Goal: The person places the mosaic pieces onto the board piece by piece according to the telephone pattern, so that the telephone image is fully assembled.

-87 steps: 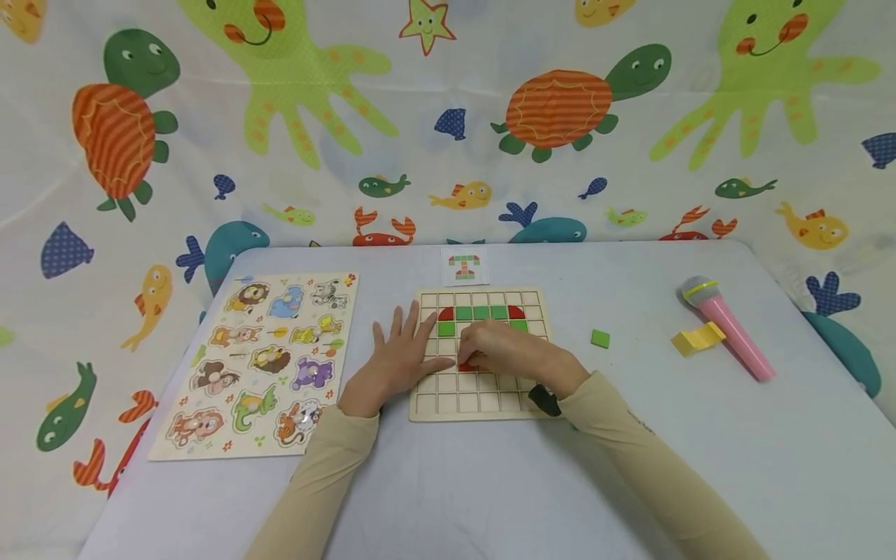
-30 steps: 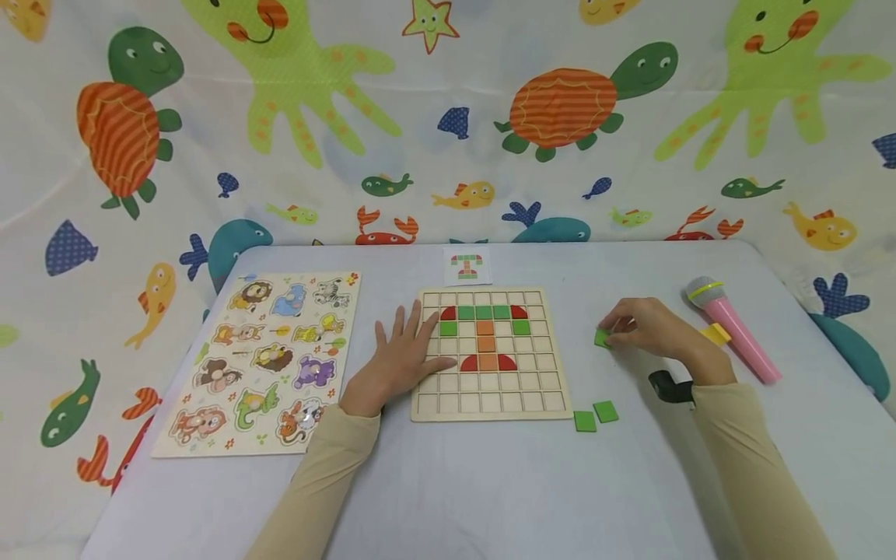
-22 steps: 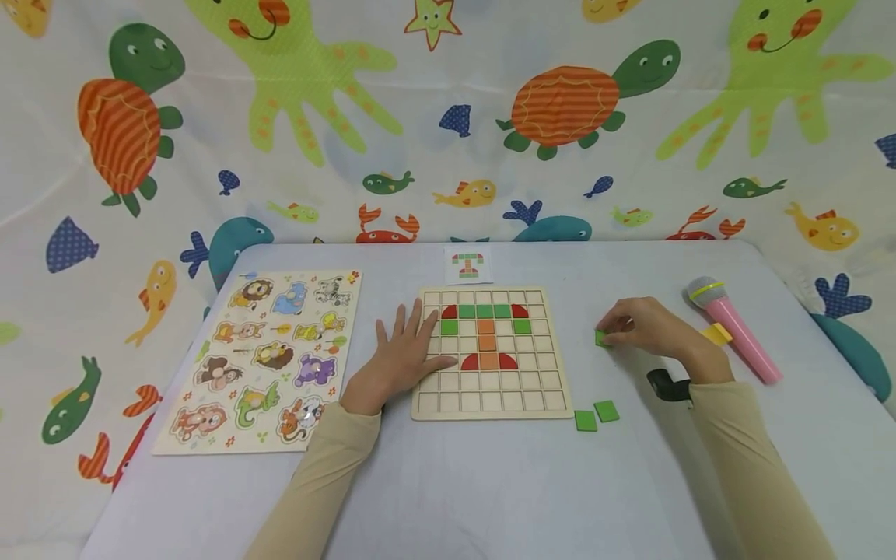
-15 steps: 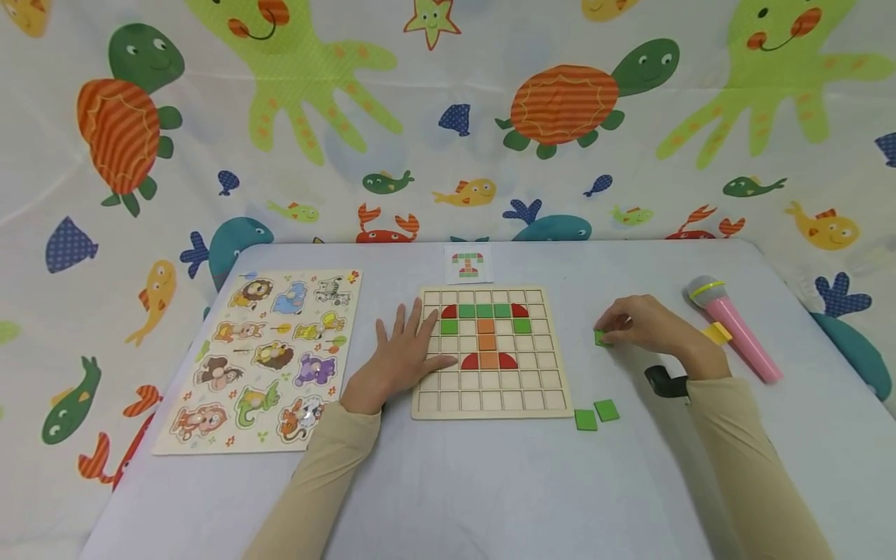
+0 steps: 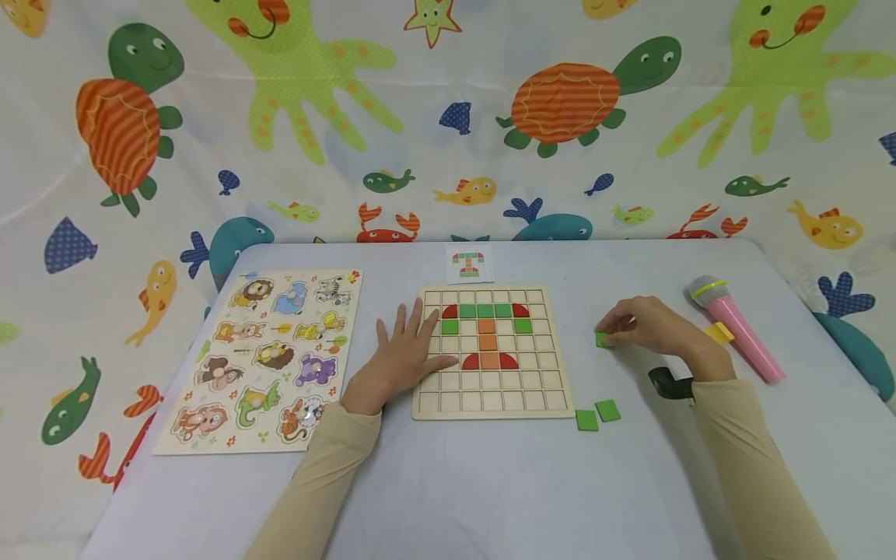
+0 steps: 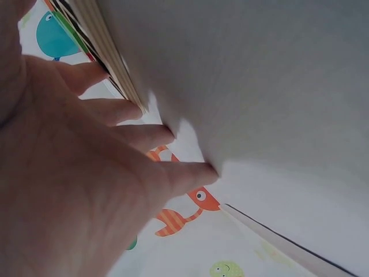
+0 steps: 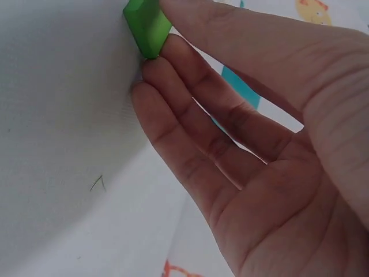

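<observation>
My right hand (image 5: 647, 327) pinches a green square tile (image 7: 149, 29) between thumb and fingers, close to the tabletop right of the grid board. In the head view, only part of that tile shows under the fingertips. My left hand (image 5: 395, 358) lies with spread, straight fingers on the left edge of the wooden grid board (image 5: 470, 400). Set in its cells are green squares (image 5: 484, 311), orange squares (image 5: 487, 342) and red rounded pieces (image 5: 508, 362). Off the board's lower right corner lie two loose green tiles, a nearer one (image 5: 586, 421) and a tilted one (image 5: 607, 411).
A pattern card (image 5: 469, 265) lies behind the board. An animal puzzle board (image 5: 231, 373) is at left. At right, a pink toy microphone (image 5: 745, 334) lies by a yellow block (image 5: 719, 334), partly hidden by my right wrist. A printed cloth hangs behind the table.
My right hand has left the grid board and moved right, taking hold of the green tile lying there. Over the last second it hardly moves. My left hand stays in place.
</observation>
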Available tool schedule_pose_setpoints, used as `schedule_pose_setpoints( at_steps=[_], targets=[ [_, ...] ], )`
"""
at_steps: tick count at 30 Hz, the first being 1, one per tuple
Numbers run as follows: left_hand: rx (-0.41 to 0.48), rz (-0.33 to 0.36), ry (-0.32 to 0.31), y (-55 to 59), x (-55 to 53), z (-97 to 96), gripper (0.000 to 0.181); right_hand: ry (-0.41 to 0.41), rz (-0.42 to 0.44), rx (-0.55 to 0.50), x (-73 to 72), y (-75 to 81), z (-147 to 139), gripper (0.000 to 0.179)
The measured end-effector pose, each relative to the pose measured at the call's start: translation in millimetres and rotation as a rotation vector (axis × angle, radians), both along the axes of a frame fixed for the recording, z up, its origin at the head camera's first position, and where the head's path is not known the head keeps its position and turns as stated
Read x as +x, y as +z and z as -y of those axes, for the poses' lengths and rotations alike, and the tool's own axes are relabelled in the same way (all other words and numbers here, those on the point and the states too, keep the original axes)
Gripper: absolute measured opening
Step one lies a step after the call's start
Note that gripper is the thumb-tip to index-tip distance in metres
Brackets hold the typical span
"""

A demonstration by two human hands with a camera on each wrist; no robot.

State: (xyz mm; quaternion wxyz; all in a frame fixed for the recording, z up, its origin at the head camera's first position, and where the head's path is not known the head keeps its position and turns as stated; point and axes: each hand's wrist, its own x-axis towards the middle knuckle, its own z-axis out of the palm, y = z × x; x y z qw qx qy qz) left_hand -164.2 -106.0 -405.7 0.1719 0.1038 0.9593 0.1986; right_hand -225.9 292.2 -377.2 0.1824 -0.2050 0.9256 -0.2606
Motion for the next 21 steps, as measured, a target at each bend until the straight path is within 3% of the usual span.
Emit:
schedule_pose_setpoints(
  at_steps=[10, 21],
  targets=[
    [0.004, -0.003, 0.002, 0.2, 0.2, -1.1, 0.092, -0.023, 0.012, -0.019, 3.4, -2.3, -1.3, 0.024],
    [0.004, -0.001, -0.002, 0.7, 0.6, -0.4, 0.091, -0.033, -0.051, -0.059, 8.7, -2.6, 4.8, 0.019]
  ],
)
